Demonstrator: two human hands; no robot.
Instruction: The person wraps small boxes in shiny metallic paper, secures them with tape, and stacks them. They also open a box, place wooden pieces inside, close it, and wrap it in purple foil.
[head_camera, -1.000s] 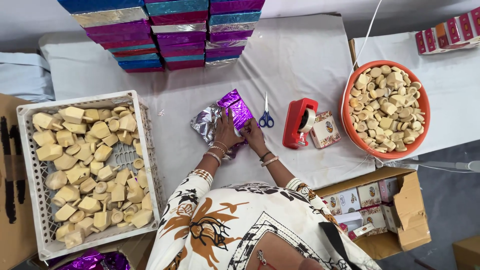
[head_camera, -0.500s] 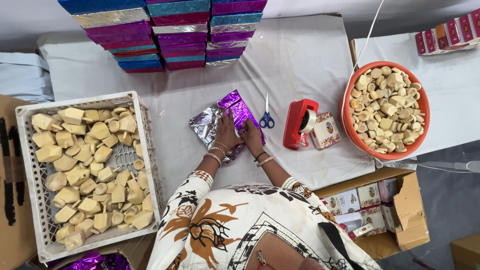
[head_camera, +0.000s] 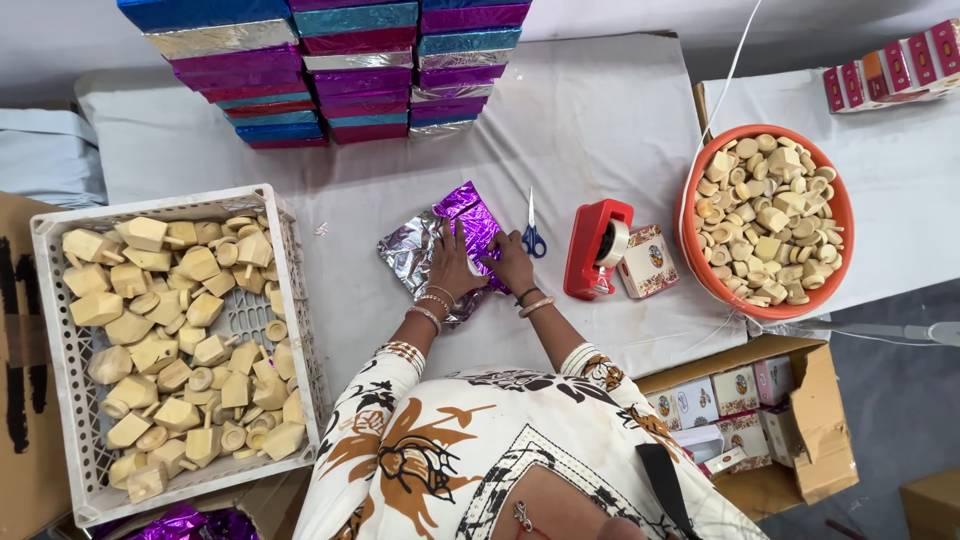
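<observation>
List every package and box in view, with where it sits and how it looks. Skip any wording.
Foil-wrapped boxes: stacked at the table's far edge; flat, in blue, silver, purple, pink.
Half-wrapped package: under both hands; purple and silver foil.
Small patterned carton: beside the red tape dispenser; white, floral.
Cardboard box: lower right; holds small patterned cartons.
Pink cartons: top right, in a row.

Foil wrap (head_camera: 452, 240) – shiny purple outside, silver inside. Scissors (head_camera: 533, 238) at 12 o'clock: blue handles. Tape dispenser (head_camera: 597, 248) red. Bowl (head_camera: 700, 270) at 2 o'clock orange, its pieces (head_camera: 765, 215) tan. Crate (head_camera: 60, 350) at 9 o'clock off-white, blocks (head_camera: 180, 330) pale tan. Stacked boxes (head_camera: 330, 65) – blue, silver, magenta, teal, purple foil. Tablecloth (head_camera: 600, 110) white.
</observation>
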